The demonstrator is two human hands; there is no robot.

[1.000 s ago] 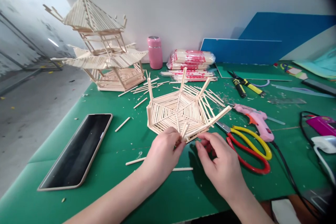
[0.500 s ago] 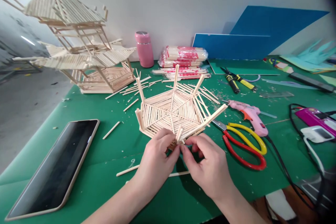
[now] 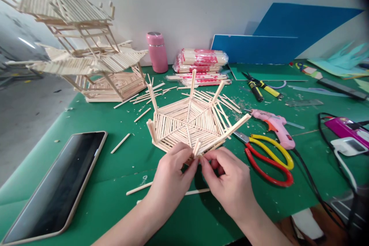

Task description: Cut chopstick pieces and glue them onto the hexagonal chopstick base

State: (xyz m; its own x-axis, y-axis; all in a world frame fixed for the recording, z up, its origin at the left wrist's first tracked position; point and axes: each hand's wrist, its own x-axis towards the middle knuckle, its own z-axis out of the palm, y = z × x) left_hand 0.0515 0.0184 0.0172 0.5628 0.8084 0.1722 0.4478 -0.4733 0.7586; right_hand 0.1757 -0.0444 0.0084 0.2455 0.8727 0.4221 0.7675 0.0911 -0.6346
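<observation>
Both forearms reach in from below. The left hand (image 3: 170, 178) and right hand (image 3: 230, 184) pinch the near edge of one hexagonal stick frame (image 3: 190, 123) on the green mat (image 3: 121, 169). Beyond it: one pair of scissors (image 3: 269, 159), one pink glue gun (image 3: 273, 123), one stick pagoda (image 3: 83, 54).

The stick tower (image 3: 72, 46) and phone (image 3: 52, 188) are cut off at the left edge.

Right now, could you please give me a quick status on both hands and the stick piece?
Left hand and right hand pinch near edge of hexagonal stick frame. Frame tilted on green mat. Scissors close right, not touching.
</observation>
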